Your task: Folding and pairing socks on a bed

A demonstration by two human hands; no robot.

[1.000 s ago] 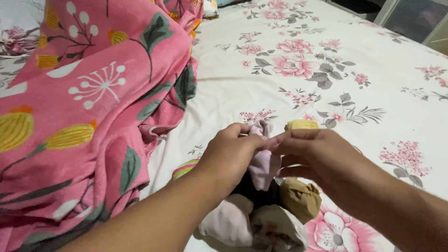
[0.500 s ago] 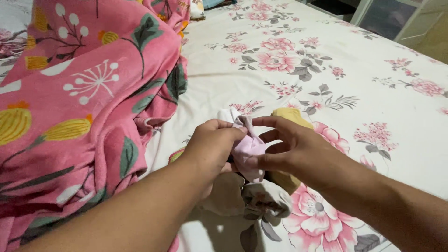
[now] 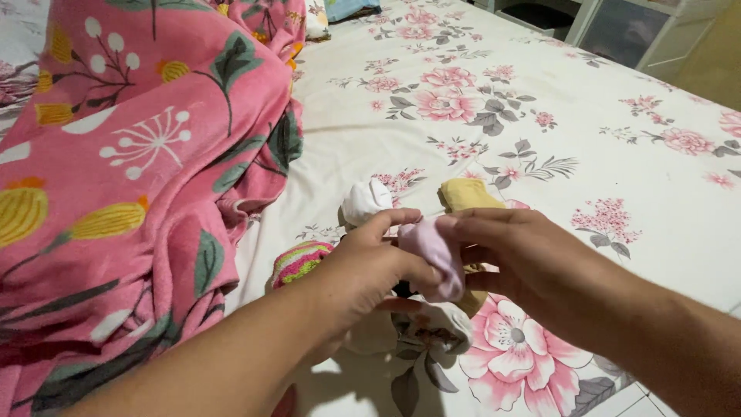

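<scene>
Looking down from my head, I have both hands meeting over the bed (image 3: 633, 193), just above a small heap of socks. My left hand (image 3: 370, 266) has its fingers (image 3: 390, 224) closed on one side of a pale pink sock (image 3: 436, 255), and my right hand (image 3: 525, 259) pinches the other side, fingers together on the cloth, so the sock is held up in the air between them and not resting on the sheet. Under it lie a white sock (image 3: 367, 201), a yellow sock (image 3: 467, 193), a striped pink and green sock (image 3: 299, 261) and a light flowered piece of cloth (image 3: 432, 328), all close together and partly hidden by my hands. The grip is only at the fingertips, and I judge that the soft, bunched cloth could slide out of one side if I pull unevenly, and then the roll would come undone and drop onto the heap. Something dark sits just below my left hand; I cannot tell what it is, and it could snag or get dragged along. The big pink flowered blanket (image 3: 139, 177) is bunched up just beside the heap on my left, and a sock knocked that way could slip under its folds and be lost from sight.
</scene>
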